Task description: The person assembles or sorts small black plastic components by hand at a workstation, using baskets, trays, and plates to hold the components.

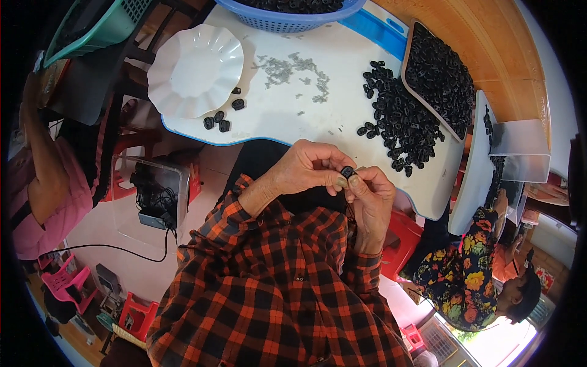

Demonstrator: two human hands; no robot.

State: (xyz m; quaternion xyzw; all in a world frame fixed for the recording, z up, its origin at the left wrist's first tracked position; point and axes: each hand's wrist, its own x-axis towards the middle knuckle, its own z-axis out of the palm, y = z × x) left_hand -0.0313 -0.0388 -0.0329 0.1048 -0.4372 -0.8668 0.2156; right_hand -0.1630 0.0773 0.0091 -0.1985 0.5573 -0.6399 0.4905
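Close to my body, just off the table's front edge, both hands meet on one small black oval plastic piece with holes (347,172). My left hand (306,168) pinches it between thumb and forefinger. From the other side, the thumb and fingertips of my right hand (372,199) press against it. Beyond my hands, many tiny greyish pieces, perhaps springs (281,70), lie scattered on the white table (263,116). A loose heap of similar black pieces (397,116) spreads to the right. Several thicker black pieces (224,125) sit at the left, near a white scalloped plate (195,70).
A tray (428,105) full of black pieces rests at the right back. At the far edge stands a blue basket (287,23); a green basket (104,30) is far left. People sit on both sides, one in a floral top (468,269). A clear bin (122,208) stands left.
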